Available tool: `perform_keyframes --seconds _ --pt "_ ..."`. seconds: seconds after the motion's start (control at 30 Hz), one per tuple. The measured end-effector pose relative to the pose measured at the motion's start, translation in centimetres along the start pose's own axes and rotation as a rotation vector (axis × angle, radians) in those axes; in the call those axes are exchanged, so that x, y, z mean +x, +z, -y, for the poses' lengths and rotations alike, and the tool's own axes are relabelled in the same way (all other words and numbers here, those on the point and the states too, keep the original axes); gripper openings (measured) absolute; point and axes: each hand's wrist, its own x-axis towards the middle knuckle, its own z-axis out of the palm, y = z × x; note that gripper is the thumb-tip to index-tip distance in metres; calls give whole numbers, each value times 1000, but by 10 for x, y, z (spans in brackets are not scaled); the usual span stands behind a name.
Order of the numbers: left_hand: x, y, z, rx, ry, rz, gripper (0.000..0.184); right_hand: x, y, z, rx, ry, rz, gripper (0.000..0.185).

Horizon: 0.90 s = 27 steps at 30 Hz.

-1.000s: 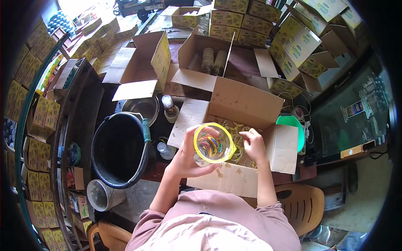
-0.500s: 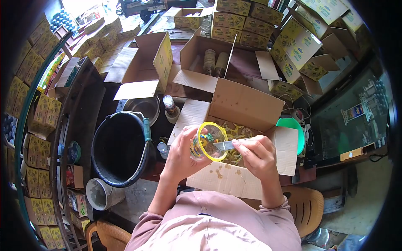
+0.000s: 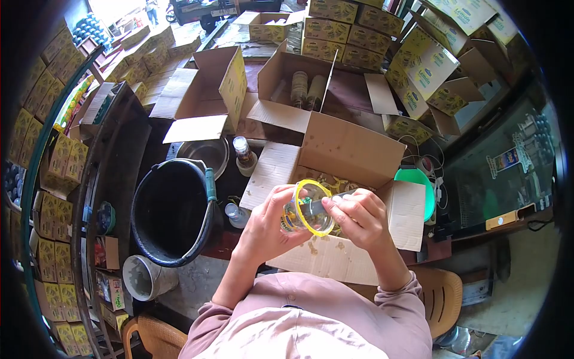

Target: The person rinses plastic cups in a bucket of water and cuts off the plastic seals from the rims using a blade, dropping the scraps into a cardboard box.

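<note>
My left hand is wrapped round a clear plastic cup with a yellow rim and a printed side. The cup is tilted, its mouth turned to the right. In my right hand a knife is gripped, its flat grey blade lying across the cup's mouth. Whether the edge touches the rim I cannot tell. Below both hands stands an open cardboard box with thin yellow strips inside; its front flap carries brown stains.
Left of the box stand a large black bucket, a grey pail, a metal bowl and small bottles. A green basin is at right. Behind, another open box holds stacked cups. Yellow cartons are piled around.
The cup has moved slightly right and turned in my left hand. My right hand has shifted a little left, and the knife sits further across the cup's mouth.
</note>
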Motion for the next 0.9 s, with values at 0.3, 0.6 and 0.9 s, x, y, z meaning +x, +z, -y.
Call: perform_keyframes --seconds 0.3,0.6,0.9 --pt "-2 4 2 -139 -60 48 62 -5 4 -8 23 -93 -2 28" --pt "-3 1 5 -229 -88 111 60 -3 4 -11 64 -172 1 27" --pt "-4 1 8 -299 -85 130 59 -3 7 -11 130 -161 -19 29"
